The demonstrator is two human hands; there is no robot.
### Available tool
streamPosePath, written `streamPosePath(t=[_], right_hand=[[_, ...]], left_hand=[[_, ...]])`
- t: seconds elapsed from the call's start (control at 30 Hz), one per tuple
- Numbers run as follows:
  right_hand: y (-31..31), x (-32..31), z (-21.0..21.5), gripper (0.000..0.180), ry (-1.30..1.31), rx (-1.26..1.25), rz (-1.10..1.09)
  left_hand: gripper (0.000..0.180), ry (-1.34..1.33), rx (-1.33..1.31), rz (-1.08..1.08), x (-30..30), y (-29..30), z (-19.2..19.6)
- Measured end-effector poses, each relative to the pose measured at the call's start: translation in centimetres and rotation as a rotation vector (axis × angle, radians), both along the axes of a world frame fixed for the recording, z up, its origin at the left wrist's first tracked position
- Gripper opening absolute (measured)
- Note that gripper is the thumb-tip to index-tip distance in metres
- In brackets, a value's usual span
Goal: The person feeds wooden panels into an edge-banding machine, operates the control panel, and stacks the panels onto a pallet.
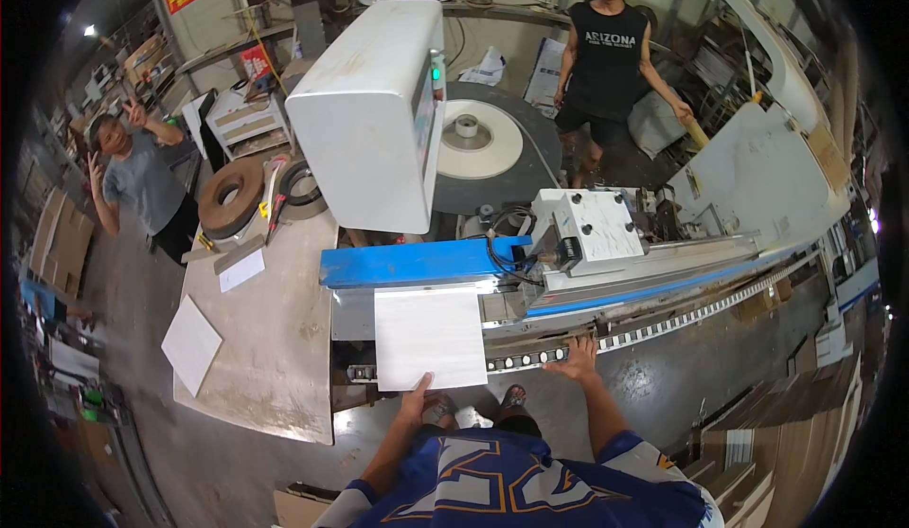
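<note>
Panel [429,337], white and rectangular, is lying flat on the infeed of the long machine [606,277], its far edge just under the blue guard [417,261], and I am holding its near edge with my left hand [415,397], thumb on top and fingers curling under, so pinching the board edge. My right hand [576,357] is resting spread and flat on the roller track [663,327], palm down, holding nothing. To do this step well, I judge I should be keeping the panel square to the track, pressing it flat so the edge is running true against the fence, and keeping the right hand's fingers off the moving rollers while feeding evenly. White control cabinet [365,111] is standing above the guard, with a big reel of white edge tape [478,140] behind it. Work table [275,339] on my left is carrying a loose white sheet [191,343] and brown tape rolls [230,196]. One person in a grey shirt [142,182] is standing beyond the table, another in a black sleeveless top [606,50] behind the machine. Hard to tell: my left fingers under the panel are hidden, the fence line beneath the blue guard is covered, and the fisheye rim is bending and darkening the far right end of the track, so I cannot make out what is there.
</note>
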State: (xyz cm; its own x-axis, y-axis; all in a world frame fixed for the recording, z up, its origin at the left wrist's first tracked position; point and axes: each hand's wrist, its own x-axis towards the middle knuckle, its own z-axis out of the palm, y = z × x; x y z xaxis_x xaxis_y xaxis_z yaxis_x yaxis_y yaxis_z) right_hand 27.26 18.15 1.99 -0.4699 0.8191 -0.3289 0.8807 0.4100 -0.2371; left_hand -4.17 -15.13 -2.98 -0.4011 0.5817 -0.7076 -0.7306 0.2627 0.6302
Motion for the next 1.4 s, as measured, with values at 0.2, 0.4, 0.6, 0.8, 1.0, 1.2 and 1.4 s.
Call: streamPosePath(t=[0.2,0.4,0.6,0.8,1.0,1.2,1.4], right_hand=[[-0.2,0.0,-0.6,0.125,0.013,0.073,-0.016],[-0.2,-0.2,0.1,0.127,0.002,0.036,-0.001],[-0.4,-0.8,1.4,0.127,-0.038,0.011,-0.039],[-0.4,-0.5,1.4,0.127,-0.021,-0.023,-0.011],[-3.7,-1.3,-0.2,0.105,0.059,0.194,0.023],[-12.9,-5.7,0.2,0.09,0.495,0.075,-0.064],[-17.4,-10.5,-3.4,0.087,0.583,-0.283,-0.325]], left_hand=[[0.073,-0.111,-0.05,0.028,-0.1,-0.2,0.9],[0.069,-0.048,0.015,-0.028,-0.2,-0.7,0.8],[0.068,-0.008,-0.04,0.041,-0.6,-1.7,0.1],[0.068,0.091,-0.07,0.1,-1.7,-3.6,-1.1],[0.05,0.267,-0.02,0.185,-3.9,-7.9,-1.5],[0.079,1.173,-0.278,0.175,-2.9,-10.5,3.1],[0.108,1.734,-0.216,-0.336,-4.7,-7.6,9.0]])
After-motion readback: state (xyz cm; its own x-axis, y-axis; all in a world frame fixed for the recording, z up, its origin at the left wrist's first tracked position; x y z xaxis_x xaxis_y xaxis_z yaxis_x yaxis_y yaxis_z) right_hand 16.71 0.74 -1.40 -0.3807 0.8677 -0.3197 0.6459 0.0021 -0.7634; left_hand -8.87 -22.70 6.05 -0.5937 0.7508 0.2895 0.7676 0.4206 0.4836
